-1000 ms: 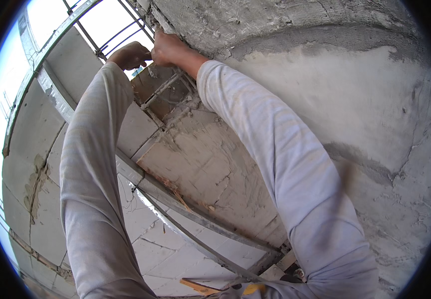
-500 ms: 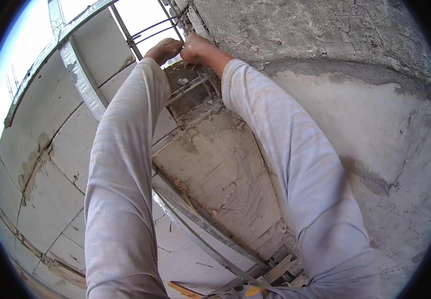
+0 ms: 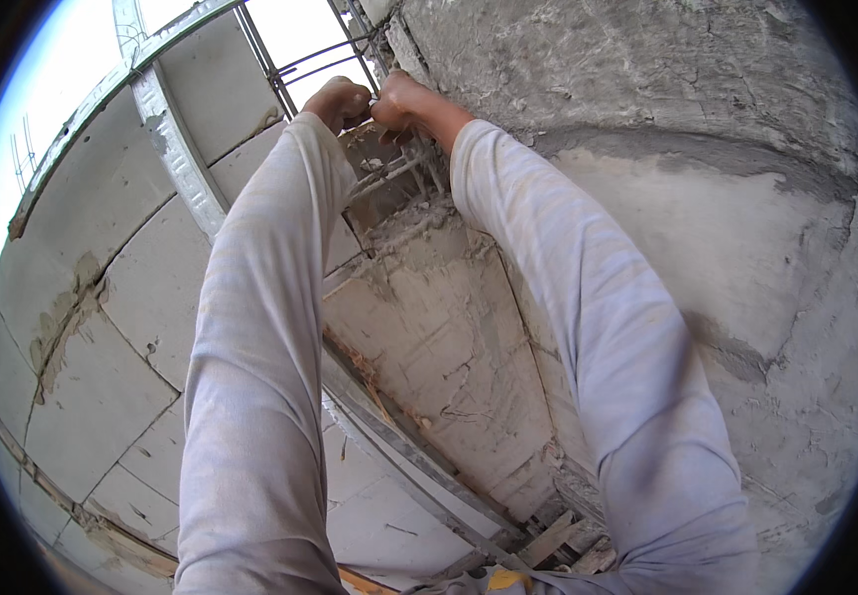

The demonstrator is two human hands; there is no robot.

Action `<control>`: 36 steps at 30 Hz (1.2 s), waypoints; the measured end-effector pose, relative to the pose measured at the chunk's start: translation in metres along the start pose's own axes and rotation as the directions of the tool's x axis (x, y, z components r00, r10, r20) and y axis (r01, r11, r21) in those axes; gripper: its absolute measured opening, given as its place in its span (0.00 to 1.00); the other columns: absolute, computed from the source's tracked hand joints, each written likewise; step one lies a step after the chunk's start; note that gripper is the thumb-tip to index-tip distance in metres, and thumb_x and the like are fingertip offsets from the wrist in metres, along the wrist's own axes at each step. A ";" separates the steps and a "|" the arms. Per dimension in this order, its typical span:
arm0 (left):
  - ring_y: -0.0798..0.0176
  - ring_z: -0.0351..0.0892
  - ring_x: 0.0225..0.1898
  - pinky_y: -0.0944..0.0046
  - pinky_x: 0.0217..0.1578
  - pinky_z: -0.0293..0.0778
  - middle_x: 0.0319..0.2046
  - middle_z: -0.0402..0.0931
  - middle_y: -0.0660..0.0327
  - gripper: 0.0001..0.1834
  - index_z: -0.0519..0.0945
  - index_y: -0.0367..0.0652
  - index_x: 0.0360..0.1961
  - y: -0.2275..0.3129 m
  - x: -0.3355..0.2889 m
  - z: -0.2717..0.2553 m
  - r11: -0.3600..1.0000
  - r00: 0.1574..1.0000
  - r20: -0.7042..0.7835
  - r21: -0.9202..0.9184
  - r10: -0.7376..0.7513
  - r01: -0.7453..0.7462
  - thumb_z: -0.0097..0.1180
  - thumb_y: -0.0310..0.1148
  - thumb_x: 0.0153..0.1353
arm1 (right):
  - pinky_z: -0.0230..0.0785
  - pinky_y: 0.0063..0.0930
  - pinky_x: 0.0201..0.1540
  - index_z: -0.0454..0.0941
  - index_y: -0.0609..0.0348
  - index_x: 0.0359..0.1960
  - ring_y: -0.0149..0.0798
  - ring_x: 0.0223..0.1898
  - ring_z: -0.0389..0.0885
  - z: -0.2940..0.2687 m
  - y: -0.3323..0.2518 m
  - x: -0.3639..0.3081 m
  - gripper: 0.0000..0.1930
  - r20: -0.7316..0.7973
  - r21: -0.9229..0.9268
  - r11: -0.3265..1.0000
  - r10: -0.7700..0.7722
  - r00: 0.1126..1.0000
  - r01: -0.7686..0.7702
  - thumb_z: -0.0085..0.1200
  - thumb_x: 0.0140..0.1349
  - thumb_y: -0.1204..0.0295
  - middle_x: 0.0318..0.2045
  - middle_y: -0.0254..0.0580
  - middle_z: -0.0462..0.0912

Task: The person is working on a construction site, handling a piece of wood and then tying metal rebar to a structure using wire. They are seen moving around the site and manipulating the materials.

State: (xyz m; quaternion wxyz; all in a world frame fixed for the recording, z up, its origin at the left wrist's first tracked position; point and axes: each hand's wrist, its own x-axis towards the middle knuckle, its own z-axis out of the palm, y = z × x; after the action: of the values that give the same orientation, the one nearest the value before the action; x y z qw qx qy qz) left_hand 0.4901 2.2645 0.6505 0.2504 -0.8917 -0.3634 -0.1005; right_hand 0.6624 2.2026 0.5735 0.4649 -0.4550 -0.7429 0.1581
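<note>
Both arms, in pale grey sleeves, reach up toward a column of steel rebar [image 3: 322, 61] with thin crossing ties. My left hand [image 3: 338, 101] is closed beside the bars, its fingertips curled out of sight. Close against it on the right, my right hand [image 3: 404, 102] is also closed, fingers bent downward. A small pale bit shows between the two hands, too small to name. Below them, more steel bars [image 3: 386, 178] lie in a rough gap in the masonry, above a ledge of crumbled mortar [image 3: 411, 220].
A light block wall [image 3: 102, 397] with mortar joints stands on the left, crossed by a metal upright [image 3: 179, 164]. On the right rises a rough grey plastered wall [image 3: 637, 69] with a paler patch below. Curved-looking metal rails [image 3: 419, 471] and wood scraps [image 3: 553, 535] lie lower down.
The whole view has shifted slightly, so walls and bars sit a little to the right at the top. My hands stay together by the rebar, and the left one has turned a little.
</note>
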 end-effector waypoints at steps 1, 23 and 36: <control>0.54 0.79 0.31 0.60 0.32 0.74 0.27 0.80 0.58 0.07 0.83 0.43 0.30 -0.025 -0.008 0.007 0.995 0.992 -0.086 -0.038 0.087 -0.090 0.61 0.24 0.46 | 0.81 0.34 0.40 0.81 0.73 0.39 0.40 0.34 0.89 0.007 -0.008 -0.001 0.13 -0.024 0.025 1.000 0.009 1.000 -0.008 0.49 0.63 0.73 0.30 0.43 0.89; 0.68 0.80 0.27 0.66 0.27 0.77 0.31 0.84 0.66 0.05 0.86 0.51 0.34 0.036 0.016 0.025 0.797 0.795 -0.065 -0.090 -0.603 0.597 0.60 0.33 0.59 | 0.81 0.37 0.38 0.77 0.80 0.43 0.50 0.33 0.89 -0.018 -0.006 -0.015 0.19 0.019 -0.233 0.963 -0.131 0.991 0.132 0.56 0.64 0.68 0.34 0.60 0.86; 0.72 0.83 0.40 0.68 0.39 0.79 0.43 0.84 0.70 0.14 0.85 0.52 0.48 0.032 0.007 0.034 0.833 0.825 -0.144 0.011 -0.546 0.553 0.59 0.40 0.62 | 0.79 0.35 0.43 0.83 0.70 0.41 0.46 0.40 0.88 -0.017 -0.019 -0.026 0.21 -0.076 -0.090 0.996 0.006 0.997 -0.013 0.57 0.63 0.59 0.37 0.57 0.86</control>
State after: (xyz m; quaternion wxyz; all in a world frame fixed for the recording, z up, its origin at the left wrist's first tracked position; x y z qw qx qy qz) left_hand 0.5176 2.2672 0.6119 0.2579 -0.7335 -0.5896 -0.2188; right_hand 0.6703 2.1680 0.5808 0.4707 -0.4848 -0.7290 0.1091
